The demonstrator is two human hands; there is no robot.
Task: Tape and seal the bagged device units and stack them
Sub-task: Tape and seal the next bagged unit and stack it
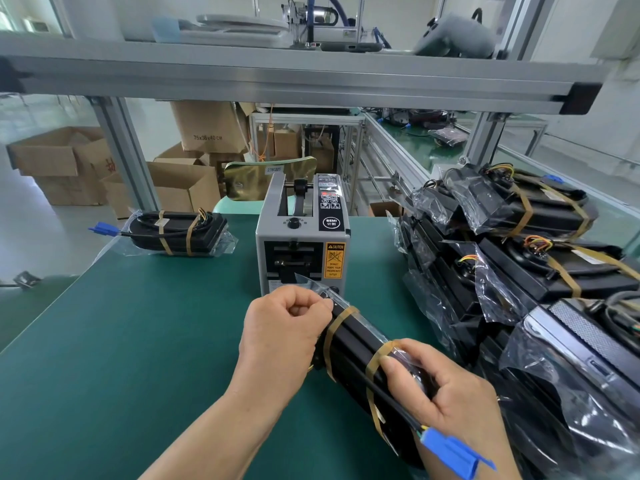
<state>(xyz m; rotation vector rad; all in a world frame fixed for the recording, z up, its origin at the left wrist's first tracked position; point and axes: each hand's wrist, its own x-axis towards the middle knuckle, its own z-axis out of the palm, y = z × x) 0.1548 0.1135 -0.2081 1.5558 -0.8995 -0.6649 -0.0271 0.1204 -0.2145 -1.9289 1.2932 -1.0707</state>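
Fingers (pixel 313 301) of the left hand (pixel 277 337) are curling tight at the far end of the unit (pixel 349 344), pinching its clear bag. The right hand (pixel 446 386) is gripping the near end, its thumb lying against a tape band (pixel 375 358). The unit is slanting across the middle of the bench (pixel 138 341), close to the front edge; whether it is touching the surface I cannot tell. Two bands are wrapping it, and a blue plug (pixel 450 448) on a black cable is trailing toward the front edge.

Just beyond the left hand the dispenser (pixel 301 237) is standing mid-bench, its outlet facing the hands, with the bag's far tip overlapping it in view. Along the right edge a pile (pixel 519 271) of bagged units is crowding in, its nearest bags sitting just beside the right hand. A second unit (pixel 176 233), taped, is lying alone by the far left corner. Green surface is stretching open from the left hand to the left edge. Overhead a rail (pixel 277 74) is crossing the bench, and boxes (pixel 62 161) are sitting on the floor beyond the far edge.
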